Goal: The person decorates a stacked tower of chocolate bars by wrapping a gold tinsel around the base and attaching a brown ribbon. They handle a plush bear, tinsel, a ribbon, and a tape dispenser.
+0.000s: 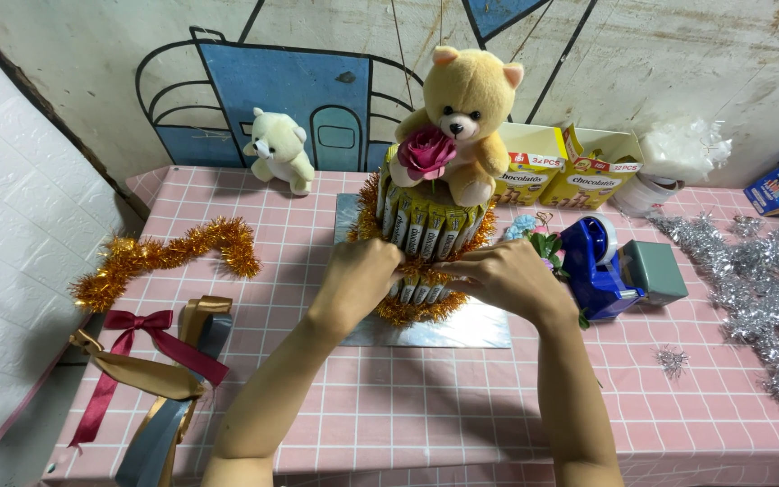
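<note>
Pressing against the front of a two-tier tower of yellow-wrapped candy bars (426, 230), the left hand (358, 275) and the right hand (507, 275) sit at the seam between the tiers, where a band of gold tinsel (421, 309) rings the tower. The fingers of both hands curl in toward that band and touch it, the two hands close together but not joined; whether they pinch the tinsel or only press on it cannot be told. The tower stands on a square silver foil board (462, 329) on the pink checked tabletop (426, 406). On top of the tower sits a tan plush teddy bear (466, 108) with a dark pink fabric rose (426, 151) at its front. Left of the tower lie a loose strand of gold tinsel (169, 257) and a bundle of red, gold and grey satin ribbons (160, 370). Just right of the tower is a blue tape dispenser (597, 261), and further right a heap of silver tinsel (759, 289).
</note>
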